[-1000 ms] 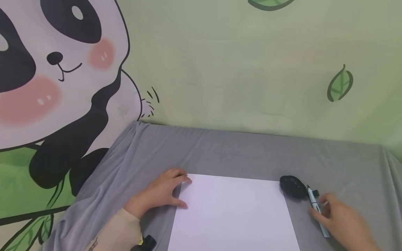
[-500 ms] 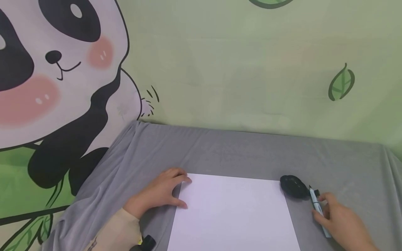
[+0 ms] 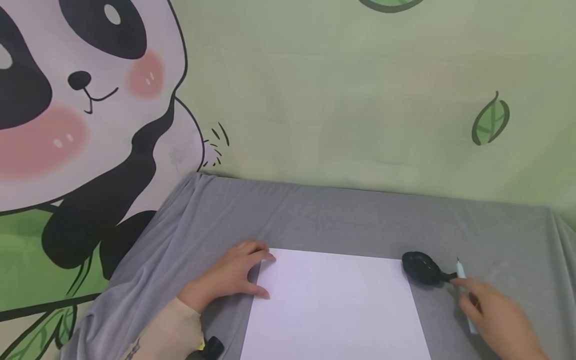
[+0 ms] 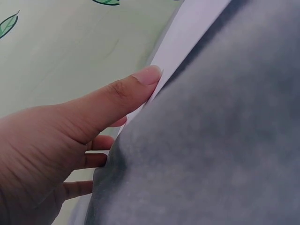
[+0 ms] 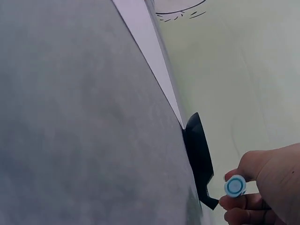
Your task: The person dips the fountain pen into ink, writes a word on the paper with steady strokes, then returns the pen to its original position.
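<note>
My left hand [image 3: 236,272] rests at the upper left corner of a white sheet of paper [image 3: 337,300], fingers and thumb spread over its left edge. In the left wrist view the thumb lies on the paper's edge. To the paper's right, my right hand [image 3: 499,312] holds a light blue pen [image 3: 461,271], its thin tip pointing away. The right wrist view shows the pen's round end [image 5: 235,186] between thumb and fingers. A black oval dish [image 3: 420,268] with a short handle sits at the paper's upper right corner; my right fingertips are right at its handle.
A grey cloth [image 3: 337,215] covers the table, hanging in folds at the left. Behind it stands a pale green wall [image 3: 342,100] with painted leaves and a large panda. Something black [image 3: 211,348] is beside my left sleeve.
The pen has shifted right, away from the dish, and turned more upright in my right hand. The fingers have come up to the dish's handle. My left hand and the paper stay put.
</note>
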`<state>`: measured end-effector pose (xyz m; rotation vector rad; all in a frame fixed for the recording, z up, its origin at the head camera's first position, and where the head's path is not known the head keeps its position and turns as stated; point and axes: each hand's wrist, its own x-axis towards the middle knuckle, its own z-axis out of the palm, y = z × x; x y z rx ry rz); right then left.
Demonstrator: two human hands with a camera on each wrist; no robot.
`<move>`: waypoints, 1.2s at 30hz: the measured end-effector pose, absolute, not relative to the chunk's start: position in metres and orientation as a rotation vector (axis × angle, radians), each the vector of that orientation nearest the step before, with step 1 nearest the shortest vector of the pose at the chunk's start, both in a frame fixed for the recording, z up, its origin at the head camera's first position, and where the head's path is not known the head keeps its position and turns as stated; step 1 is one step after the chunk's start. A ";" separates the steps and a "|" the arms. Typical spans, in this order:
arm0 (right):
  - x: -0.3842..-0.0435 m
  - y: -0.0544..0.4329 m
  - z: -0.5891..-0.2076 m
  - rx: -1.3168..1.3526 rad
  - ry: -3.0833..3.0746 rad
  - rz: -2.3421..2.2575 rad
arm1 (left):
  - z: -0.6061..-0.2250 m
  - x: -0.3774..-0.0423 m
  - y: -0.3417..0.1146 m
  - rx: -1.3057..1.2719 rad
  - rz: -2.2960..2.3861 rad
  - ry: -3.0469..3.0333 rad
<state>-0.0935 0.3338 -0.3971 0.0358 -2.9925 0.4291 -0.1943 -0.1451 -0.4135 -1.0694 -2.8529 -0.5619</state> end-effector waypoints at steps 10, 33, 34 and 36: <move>-0.094 0.334 -0.392 0.095 -2.939 0.391 | -0.414 -0.196 -0.145 -1.067 -0.565 -2.864; -0.099 0.335 -0.380 0.336 -2.696 0.445 | -0.413 -0.195 -0.144 -1.063 -0.571 -2.855; -0.100 0.335 -0.380 0.343 -2.702 0.431 | -0.413 -0.195 -0.144 -1.063 -0.570 -2.854; -0.100 0.335 -0.379 0.353 -2.716 0.404 | -0.413 -0.195 -0.144 -1.063 -0.570 -2.856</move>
